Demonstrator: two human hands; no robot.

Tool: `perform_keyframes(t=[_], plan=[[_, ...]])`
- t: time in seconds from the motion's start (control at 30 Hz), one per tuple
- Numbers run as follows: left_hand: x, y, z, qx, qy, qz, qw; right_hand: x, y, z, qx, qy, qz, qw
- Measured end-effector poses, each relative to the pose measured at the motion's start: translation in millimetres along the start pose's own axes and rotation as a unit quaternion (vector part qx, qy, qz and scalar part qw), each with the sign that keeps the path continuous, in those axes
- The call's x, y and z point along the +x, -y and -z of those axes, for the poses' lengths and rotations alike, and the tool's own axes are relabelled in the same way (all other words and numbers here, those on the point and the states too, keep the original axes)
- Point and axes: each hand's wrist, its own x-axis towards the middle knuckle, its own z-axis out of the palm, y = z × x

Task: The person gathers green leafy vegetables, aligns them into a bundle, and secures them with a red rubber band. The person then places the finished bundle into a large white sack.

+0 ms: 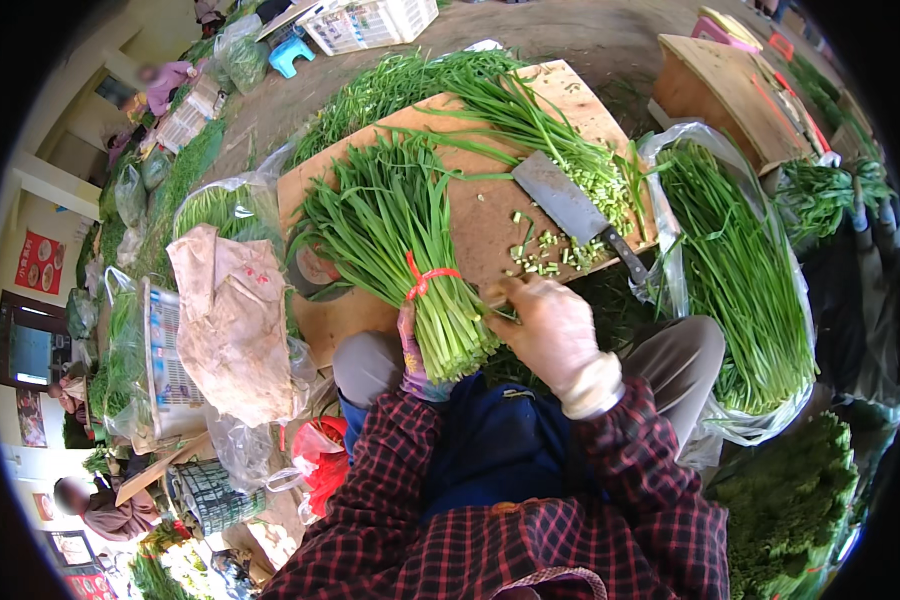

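A bunch of green garlic chives [397,232], bound by a red tie [424,285], stands tilted over the near edge of a wooden board [487,217]. My left hand [416,356], in a patterned glove, holds it from below on the left, partly hidden by the stems. Beside the cut ends on the right is my right hand [551,334], in a whitish glove, its fingers bent and slightly blurred; whether they grip a stem I cannot tell. A cleaver [566,199] lies on the board at the right, among chopped stem ends [547,251] and loose chives [532,124].
To the right of the board is a plastic bag of chives [735,277]. A stained cloth [232,322] covers part of a white crate [169,360] at the left. More chives [412,90] lie beyond the board. A wooden table [727,97] stands far right; other people sit at the far left.
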Motion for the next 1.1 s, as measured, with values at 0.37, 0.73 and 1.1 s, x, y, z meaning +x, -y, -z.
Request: perform_keyframes(t=[0.37,0.73,1.1], plan=[[-1,1,-4,0.015,0.001,-0.033,0.999,9,-8,-31,-0.074,-0.139,0.139,0.978],[-2,-3,4,-0.016,-0.037,-0.026,0.999,-21,-29,-29,0.173,-0.117,-0.017,0.978],[4,1,1,0.041,0.005,-0.035,0.999,11,-12,-29,-0.130,-0.094,0.104,0.982]])
